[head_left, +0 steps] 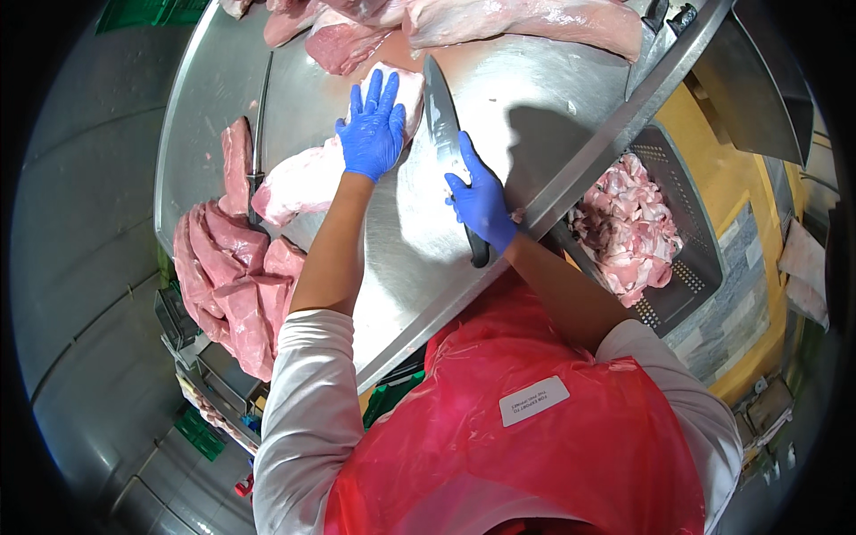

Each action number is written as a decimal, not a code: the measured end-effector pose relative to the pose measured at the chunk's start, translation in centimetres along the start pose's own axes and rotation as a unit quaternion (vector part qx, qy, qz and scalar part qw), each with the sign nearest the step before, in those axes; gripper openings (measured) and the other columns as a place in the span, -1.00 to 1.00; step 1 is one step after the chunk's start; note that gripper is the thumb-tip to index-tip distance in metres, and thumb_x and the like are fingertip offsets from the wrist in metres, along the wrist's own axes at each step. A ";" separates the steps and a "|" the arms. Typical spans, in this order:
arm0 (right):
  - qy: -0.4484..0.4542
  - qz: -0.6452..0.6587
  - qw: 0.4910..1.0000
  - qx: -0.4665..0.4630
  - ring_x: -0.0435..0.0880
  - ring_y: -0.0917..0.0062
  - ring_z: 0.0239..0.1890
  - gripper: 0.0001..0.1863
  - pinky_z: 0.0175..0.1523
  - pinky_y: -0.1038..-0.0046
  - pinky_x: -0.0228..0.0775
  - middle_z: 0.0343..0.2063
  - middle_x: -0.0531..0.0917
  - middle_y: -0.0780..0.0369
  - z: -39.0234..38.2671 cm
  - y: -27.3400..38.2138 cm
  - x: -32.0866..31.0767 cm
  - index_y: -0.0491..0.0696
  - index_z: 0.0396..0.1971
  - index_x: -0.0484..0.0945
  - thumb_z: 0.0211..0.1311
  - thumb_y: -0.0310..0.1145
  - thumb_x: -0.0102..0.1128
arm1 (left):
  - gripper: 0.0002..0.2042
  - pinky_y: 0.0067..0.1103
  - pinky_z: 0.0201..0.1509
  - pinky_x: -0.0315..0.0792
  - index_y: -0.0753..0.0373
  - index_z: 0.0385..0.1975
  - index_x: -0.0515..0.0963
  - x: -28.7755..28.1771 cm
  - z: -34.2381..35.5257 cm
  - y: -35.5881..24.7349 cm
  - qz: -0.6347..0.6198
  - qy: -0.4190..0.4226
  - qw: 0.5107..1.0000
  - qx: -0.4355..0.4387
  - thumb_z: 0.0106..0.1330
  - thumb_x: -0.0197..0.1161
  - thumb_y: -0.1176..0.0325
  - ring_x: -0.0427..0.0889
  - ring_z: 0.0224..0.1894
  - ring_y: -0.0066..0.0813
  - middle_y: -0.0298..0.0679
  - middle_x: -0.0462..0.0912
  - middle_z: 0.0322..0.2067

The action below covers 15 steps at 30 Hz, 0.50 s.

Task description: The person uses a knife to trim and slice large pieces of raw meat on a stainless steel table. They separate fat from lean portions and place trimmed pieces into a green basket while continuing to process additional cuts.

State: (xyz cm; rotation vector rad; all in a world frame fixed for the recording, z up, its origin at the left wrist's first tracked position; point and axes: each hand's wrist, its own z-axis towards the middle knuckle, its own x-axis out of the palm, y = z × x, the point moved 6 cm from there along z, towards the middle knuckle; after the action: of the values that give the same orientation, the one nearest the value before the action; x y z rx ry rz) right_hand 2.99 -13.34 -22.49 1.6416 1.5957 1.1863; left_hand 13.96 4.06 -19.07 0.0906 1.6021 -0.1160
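The right hand [482, 203] grips a knife [443, 116], its blade lying flat on the steel bench [535, 98]. The left hand [372, 132] presses spread fingers on a pale meat piece [406, 89] mid-bench; best keep fingertips behind the edge. A basket of trimmings [627, 227] sits off the right edge.

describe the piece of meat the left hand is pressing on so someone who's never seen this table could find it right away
Start at the steel table. Near its middle, the left hand, in a blue glove, lies flat on a pale piece of meat, just left of the knife held by the right hand. Unlike the bigger pink cuts around it, it is small, blocky and whitish, and the only one under a hand.
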 end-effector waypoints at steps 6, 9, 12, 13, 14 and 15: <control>0.005 0.031 0.999 0.037 0.49 0.71 -0.57 -0.22 -0.54 0.58 0.44 -0.15 0.62 0.20 1.9 0.8 0.9 0.25 0.49 0.02 0.37 -0.57 0.08 | -0.47 0.17 0.22 0.21 -0.19 0.44 0.16 -0.2 -0.3 0.1 -0.014 -0.015 1.000 0.020 0.46 -0.10 0.03 0.10 0.46 -0.04 -0.34 0.08 0.48; 0.012 -0.068 0.997 -0.041 0.48 0.69 -0.57 -0.21 -0.46 0.54 0.47 -0.27 0.64 0.21 -1.7 1.1 1.5 0.24 0.50 0.00 0.36 -0.54 0.07 | -0.47 0.15 0.25 0.18 -0.19 0.44 0.15 0.2 -0.2 0.7 -0.043 -0.021 0.999 0.022 0.46 -0.11 0.03 0.10 0.46 -0.03 -0.33 0.08 0.48; 0.002 -0.055 0.998 0.001 0.46 0.72 -0.61 -0.19 -0.49 0.57 0.41 -0.54 0.54 0.28 -3.7 -2.2 1.3 0.12 0.51 -0.06 0.31 -0.49 0.06 | -0.46 0.15 0.29 0.13 -0.19 0.45 0.15 0.5 -0.3 0.9 -0.064 -0.021 0.997 0.034 0.46 -0.12 0.02 0.09 0.47 -0.02 -0.33 0.08 0.48; -0.011 -0.118 0.993 0.027 0.55 0.62 -0.57 -0.20 -0.39 0.50 0.48 -0.36 0.65 0.17 -3.4 -0.6 1.0 0.09 0.48 0.03 0.26 -0.54 0.09 | -0.46 0.16 0.30 0.11 -0.19 0.45 0.14 0.8 -0.6 1.1 -0.058 -0.023 0.997 0.035 0.46 -0.12 0.02 0.09 0.47 -0.02 -0.32 0.08 0.48; -0.010 -0.130 0.991 -0.008 0.56 0.61 -0.57 -0.21 -0.39 0.49 0.48 -0.37 0.65 0.17 -2.2 0.0 1.0 0.08 0.48 0.04 0.26 -0.53 0.09 | -0.46 0.16 0.30 0.10 -0.19 0.45 0.14 0.7 -0.6 0.9 -0.052 -0.026 0.997 0.041 0.46 -0.12 0.02 0.08 0.47 -0.01 -0.32 0.08 0.48; -0.009 -0.141 0.989 -0.042 0.56 0.59 -0.57 -0.21 -0.39 0.47 0.48 -0.38 0.65 0.16 -0.8 0.6 0.9 0.07 0.48 0.04 0.26 -0.51 0.10 | -0.46 0.16 0.31 0.09 -0.20 0.45 0.14 0.7 -0.8 0.9 -0.054 -0.025 0.997 0.039 0.46 -0.12 0.02 0.08 0.47 -0.01 -0.32 0.08 0.48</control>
State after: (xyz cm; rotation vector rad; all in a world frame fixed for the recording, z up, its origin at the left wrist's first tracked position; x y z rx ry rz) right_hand 2.52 -12.73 -21.46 1.3178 1.6763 1.0722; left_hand 13.29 5.04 -19.75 0.0616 1.5527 -0.2624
